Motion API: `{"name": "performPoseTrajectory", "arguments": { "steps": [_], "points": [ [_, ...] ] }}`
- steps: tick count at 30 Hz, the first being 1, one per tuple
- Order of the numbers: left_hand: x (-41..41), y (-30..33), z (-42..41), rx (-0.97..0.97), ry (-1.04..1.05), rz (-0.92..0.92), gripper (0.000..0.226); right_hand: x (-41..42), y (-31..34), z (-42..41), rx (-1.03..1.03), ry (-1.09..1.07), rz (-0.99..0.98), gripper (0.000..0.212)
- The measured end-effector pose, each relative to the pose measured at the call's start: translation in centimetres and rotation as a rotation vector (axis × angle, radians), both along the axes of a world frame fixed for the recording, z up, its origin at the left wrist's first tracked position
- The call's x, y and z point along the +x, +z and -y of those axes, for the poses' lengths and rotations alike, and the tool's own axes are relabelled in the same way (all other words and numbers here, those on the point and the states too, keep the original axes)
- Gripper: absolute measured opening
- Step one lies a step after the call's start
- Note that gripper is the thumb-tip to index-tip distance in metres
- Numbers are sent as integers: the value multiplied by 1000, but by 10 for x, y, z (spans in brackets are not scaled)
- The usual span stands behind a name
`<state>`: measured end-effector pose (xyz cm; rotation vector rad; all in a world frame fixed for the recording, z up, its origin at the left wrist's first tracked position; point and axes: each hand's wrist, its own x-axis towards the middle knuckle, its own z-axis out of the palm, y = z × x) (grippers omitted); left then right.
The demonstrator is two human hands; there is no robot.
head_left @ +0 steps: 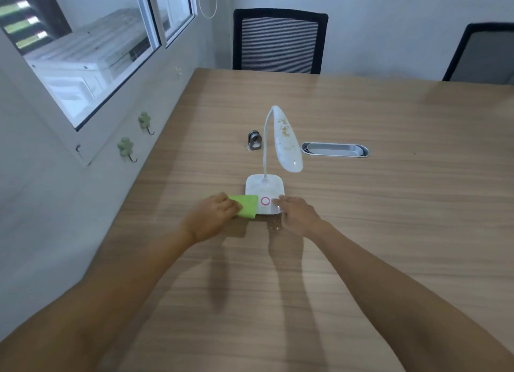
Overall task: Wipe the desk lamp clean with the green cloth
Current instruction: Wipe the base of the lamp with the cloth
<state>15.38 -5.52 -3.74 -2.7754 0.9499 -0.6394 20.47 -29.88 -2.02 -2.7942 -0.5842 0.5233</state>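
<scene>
Folded soft green cloth point(244, 205) is being gripped by left hand point(212, 218) | white gooseneck plastic desk lamp point(265, 195), likely light, tippy, is being steadied at base by right hand point(297, 214), fingers point(278, 202) flat.

No legible text, brand, label or number anywhere. Only sign: a pink ring point(265, 201) printed on the white desk lamp base point(264, 189), toward its 6 o'clock edge, with no lettering in or around it. Nothing readable elsewhere on the lamp or table point(361, 218).
</scene>
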Motion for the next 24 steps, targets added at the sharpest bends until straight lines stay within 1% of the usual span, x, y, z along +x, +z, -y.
{"name": "performPoseTrajectory", "arguments": {
  "steps": [2, 5, 6, 7, 8, 10, 11, 14, 15, 16, 17, 19, 21, 22, 23, 24],
  "points": [
    [8, 9, 1, -97, 146, 48, 31, 1, 2, -1, -2, 2, -5, 57],
    [19, 16, 15, -152, 266, -1, 31, 0, 3, -2, 4, -15, -15, 58],
    [20, 15, 21, -143, 275, -29, 27, 0, 4, -2, 3, -19, -17, 58],
    [18, 14, 26, -119, 285, -83, 20, 0, 4, -2, -2, -20, -16, 57],
    [17, 11, 29, -74, 283, -157, 18, -1, 4, -2, -8, -20, -16, 58],
    [10, 3, 32, 9, 250, -318, 20, -1, 4, -3, -16, -28, -26, 59],
    [4, 1, 31, 37, 222, -354, 20, -1, 4, -3, -16, -37, -33, 59],
    [-8, 4, 24, 157, 135, -310, 25, -2, 5, -4, -29, -45, -45, 61],
    [-10, 8, 20, 136, 145, -313, 27, -2, 5, -4, -31, -45, -47, 60],
    [-12, 13, 17, 59, 159, -338, 27, -3, 5, -3, -17, -51, -52, 60],
    [-13, 19, 14, -83, 203, -330, 26, -5, 6, -3, 13, -69, -57, 59],
    [-14, 37, 12, -371, 418, -425, 25, -10, 7, -3, 134, -138, -58, 55],
    [-10, 51, 9, -653, 561, -501, 20, -17, 11, -5, 292, -211, -47, 50],
    [-7, 56, 6, -789, 589, -547, 14, -21, 15, -7, 378, -244, -49, 46],
    [-6, 62, 4, -905, 594, -610, 6, -26, 19, -10, 472, -298, -91, 43],
    [-4, 66, 2, -1004, 593, -675, 6, -30, 23, -12, 594, -359, -168, 41]
  ]
}}
